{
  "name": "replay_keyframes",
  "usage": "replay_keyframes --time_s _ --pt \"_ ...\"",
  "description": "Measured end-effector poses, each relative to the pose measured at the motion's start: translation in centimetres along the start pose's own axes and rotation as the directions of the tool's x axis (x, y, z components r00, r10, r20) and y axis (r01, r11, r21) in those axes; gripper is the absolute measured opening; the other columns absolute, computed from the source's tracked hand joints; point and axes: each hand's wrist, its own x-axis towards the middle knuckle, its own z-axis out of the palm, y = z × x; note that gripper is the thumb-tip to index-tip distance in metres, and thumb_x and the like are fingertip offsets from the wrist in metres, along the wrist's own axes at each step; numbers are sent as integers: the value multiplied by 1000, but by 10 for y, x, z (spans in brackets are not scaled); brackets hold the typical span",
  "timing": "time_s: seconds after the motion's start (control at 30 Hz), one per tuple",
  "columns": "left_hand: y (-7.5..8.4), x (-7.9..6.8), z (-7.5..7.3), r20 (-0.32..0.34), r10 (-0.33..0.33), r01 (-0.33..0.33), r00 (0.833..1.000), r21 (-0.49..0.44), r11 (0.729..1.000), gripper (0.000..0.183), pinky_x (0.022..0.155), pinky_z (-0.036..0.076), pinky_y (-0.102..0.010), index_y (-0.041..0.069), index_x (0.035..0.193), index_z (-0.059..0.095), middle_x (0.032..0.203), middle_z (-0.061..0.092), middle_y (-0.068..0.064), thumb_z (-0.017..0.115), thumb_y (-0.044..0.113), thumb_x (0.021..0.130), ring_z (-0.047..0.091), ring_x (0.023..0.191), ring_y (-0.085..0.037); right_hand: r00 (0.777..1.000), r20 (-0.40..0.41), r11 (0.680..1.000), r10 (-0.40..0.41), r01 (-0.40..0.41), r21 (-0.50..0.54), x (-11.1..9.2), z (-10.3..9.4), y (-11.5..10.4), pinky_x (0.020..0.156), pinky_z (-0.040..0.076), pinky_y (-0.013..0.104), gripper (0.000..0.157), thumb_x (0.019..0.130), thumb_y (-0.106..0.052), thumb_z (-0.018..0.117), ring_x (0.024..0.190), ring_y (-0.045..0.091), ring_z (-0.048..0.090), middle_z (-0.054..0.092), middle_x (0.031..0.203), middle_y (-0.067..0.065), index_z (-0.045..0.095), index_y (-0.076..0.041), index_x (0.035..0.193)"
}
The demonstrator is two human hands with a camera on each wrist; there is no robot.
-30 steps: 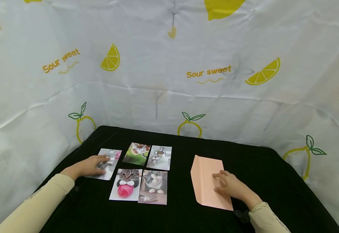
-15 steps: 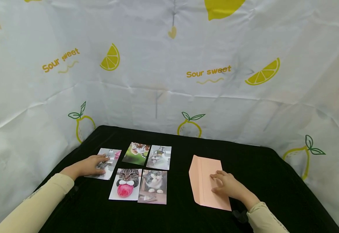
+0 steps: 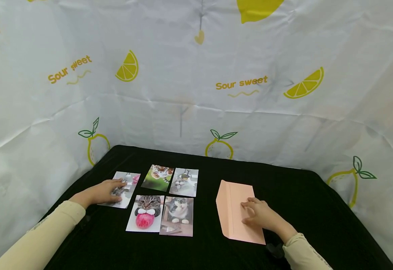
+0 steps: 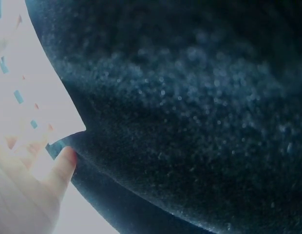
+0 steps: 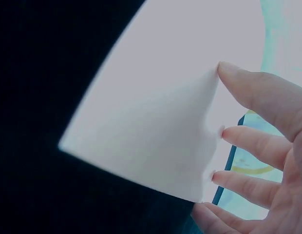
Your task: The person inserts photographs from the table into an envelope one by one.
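My left hand (image 3: 103, 192) rests on a photo card (image 3: 126, 200) of a grey cat with pink flowers at the table's left, covering part of it. In the left wrist view this card (image 4: 39, 83) is washed out, with the thumb near its corner. Over at the right, a pink envelope (image 3: 238, 221) lies with its flap spread out to the left. The fingertips of my right hand (image 3: 263, 216) press on its face. Seen from the right wrist, the envelope (image 5: 136, 126) looks pale, and the thumb and several fingertips touch it, spread apart.
Several more cards lie between the hands: a tiger card (image 3: 157, 179), a kitten card (image 3: 184, 183), a card of a cat with a pink ball (image 3: 145, 215) and a grey-and-white cat card (image 3: 177, 217). A black cloth (image 3: 209, 255) covers the table; a lemon-print curtain (image 3: 169, 123) surrounds it.
My right hand has slid the envelope a little to the left across the cloth. The left hand and the cards stay where they were.
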Motion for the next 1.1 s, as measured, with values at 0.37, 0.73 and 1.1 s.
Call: replay_keyframes --time_s 0.37,0.73,1.1 --pt "1 0 0 4 2 -2 1000 -6 1000 66 108 27 -68 4 140 49 148 33 -31 68 39 88 28 134 -54 1000 -24 1000 -14 14 -16 1 4 -14 97 40 66 59 78 -30 80 123 57 40 44 140 31 62 -3 127" --pt "0 1 -1 5 -3 3 1000 -5 1000 67 108 26 -68 3 140 49 148 32 -32 69 40 87 27 134 -55 1000 -29 999 -10 9 -38 5 8 -30 97 41 64 58 77 -30 81 122 55 43 46 139 29 63 -3 126" --pt "3 -1 -2 19 -16 16 1000 -7 1000 68 108 26 -68 4 141 48 149 31 -32 68 41 87 26 135 -55 998 -41 998 -38 36 -46 11 14 -46 100 40 63 57 76 -29 81 123 52 44 48 137 29 64 -3 124"
